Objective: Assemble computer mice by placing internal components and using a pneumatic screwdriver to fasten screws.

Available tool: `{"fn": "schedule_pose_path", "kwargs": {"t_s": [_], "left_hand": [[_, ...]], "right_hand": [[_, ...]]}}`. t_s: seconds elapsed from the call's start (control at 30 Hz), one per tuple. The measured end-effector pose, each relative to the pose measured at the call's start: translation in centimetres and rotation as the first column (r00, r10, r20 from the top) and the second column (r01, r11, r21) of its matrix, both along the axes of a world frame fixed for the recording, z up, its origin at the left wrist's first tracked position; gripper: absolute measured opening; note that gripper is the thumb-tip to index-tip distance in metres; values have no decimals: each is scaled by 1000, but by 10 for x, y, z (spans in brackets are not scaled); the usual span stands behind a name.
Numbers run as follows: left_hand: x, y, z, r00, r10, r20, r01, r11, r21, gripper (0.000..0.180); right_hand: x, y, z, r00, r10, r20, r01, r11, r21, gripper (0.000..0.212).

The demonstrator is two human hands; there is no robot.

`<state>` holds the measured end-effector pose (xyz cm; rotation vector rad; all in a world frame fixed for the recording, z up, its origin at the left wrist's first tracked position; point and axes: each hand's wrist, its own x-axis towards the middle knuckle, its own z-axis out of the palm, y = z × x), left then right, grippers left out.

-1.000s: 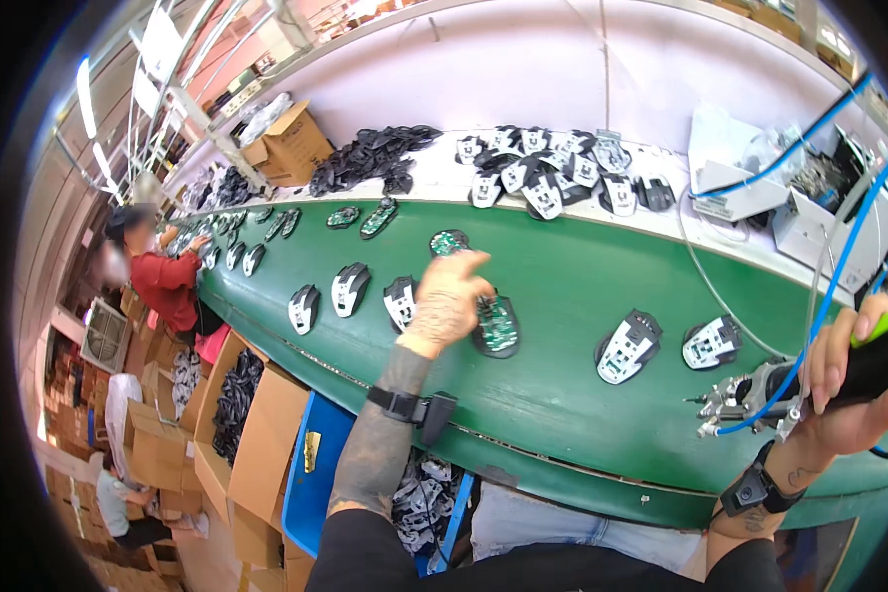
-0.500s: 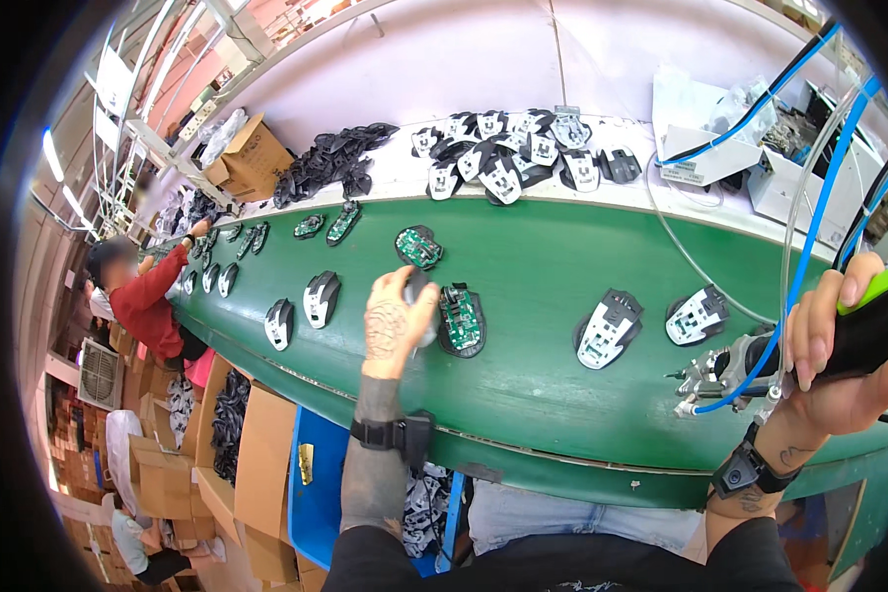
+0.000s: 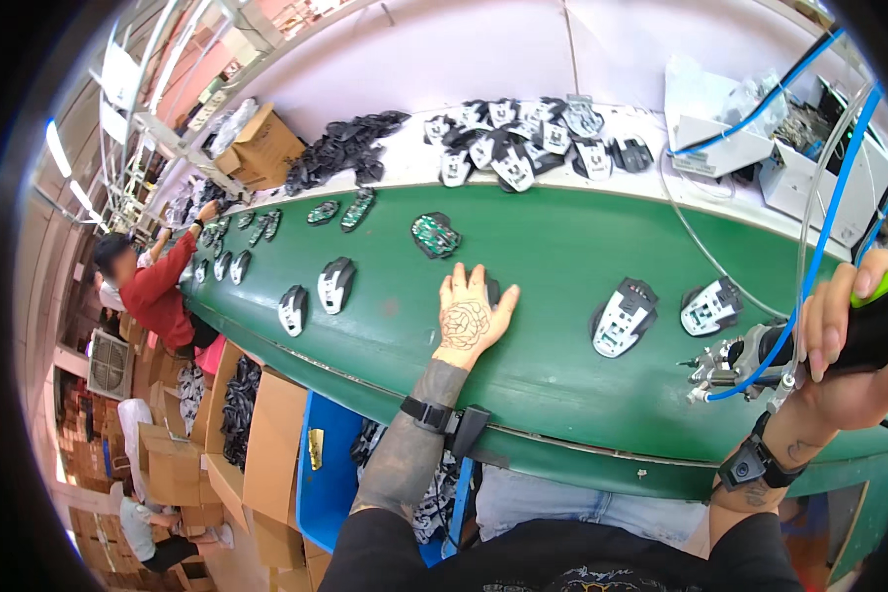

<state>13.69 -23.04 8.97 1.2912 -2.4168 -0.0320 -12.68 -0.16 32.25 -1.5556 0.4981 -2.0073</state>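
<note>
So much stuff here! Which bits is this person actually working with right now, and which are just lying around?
In use:
- left hand, flat over a mouse part on the green belt
- right hand, gripping a powered screwdriver with blue hose

Lying about:
- two open mouse shells
- circuit board
- heap of shells
- cardboard boxes

Left hand (image 3: 469,316): tattoo on the back, inked forearm, black wrist strap with a small black module at 5 o'clock of the hand. Right hand (image 3: 839,345): black watch-style band, small wrist tattoo. Black short sleeves, blue jeans.
</note>
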Motion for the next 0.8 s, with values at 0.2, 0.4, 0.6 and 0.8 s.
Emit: {"fn": "schedule_pose_path", "kwargs": {"t_s": [0.2, 0.4, 0.6, 0.8], "left_hand": [[58, -88, 17, 847, -138, -513, 151, 988, -17, 47], [91, -157, 12, 960, -274, -52, 277, 912, 302, 52], [72, -124, 40, 923, -7, 385, 7, 1000, 2, 46], [110, -121, 27, 940, 288, 184, -270, 956, -117, 51]], "right_hand": [[31, 20, 10, 921, -387, 35, 357, 878, 318, 82], [39, 16, 8, 937, -346, 53, 314, 899, 304, 81], [33, 19, 9, 936, -349, 43, 319, 896, 308, 80], [33, 19, 9, 943, -332, 17, 305, 886, 350, 79]]}}
